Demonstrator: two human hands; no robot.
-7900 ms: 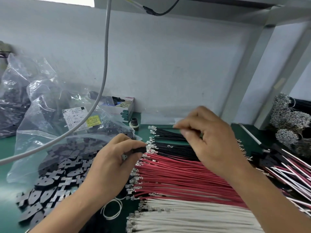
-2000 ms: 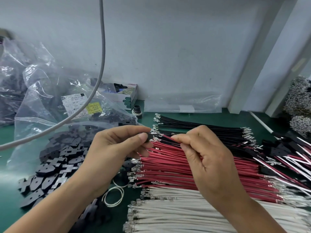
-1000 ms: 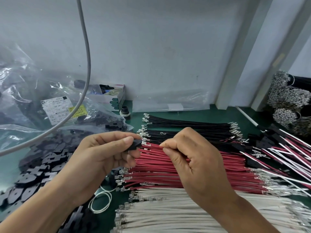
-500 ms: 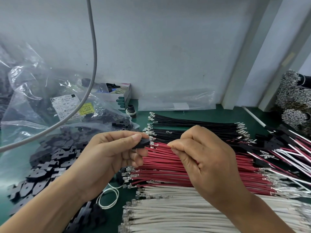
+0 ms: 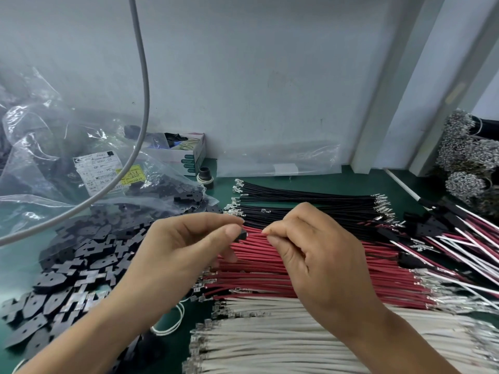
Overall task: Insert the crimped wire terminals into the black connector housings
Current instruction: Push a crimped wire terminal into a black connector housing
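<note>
- Pinching a black connector housing (image 5: 242, 235) at frame centre: left hand (image 5: 186, 255).
- Right hand (image 5: 310, 255) fingers curled, pinching a red wire (image 5: 255, 233) just beside the housing.

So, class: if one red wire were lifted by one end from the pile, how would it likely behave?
Probably light: each red wire is thin. It would likely sag a little, though the wires lie fairly straight in the pile. The metal terminals at the tips are tangled together, so one might snag its neighbours.
</note>
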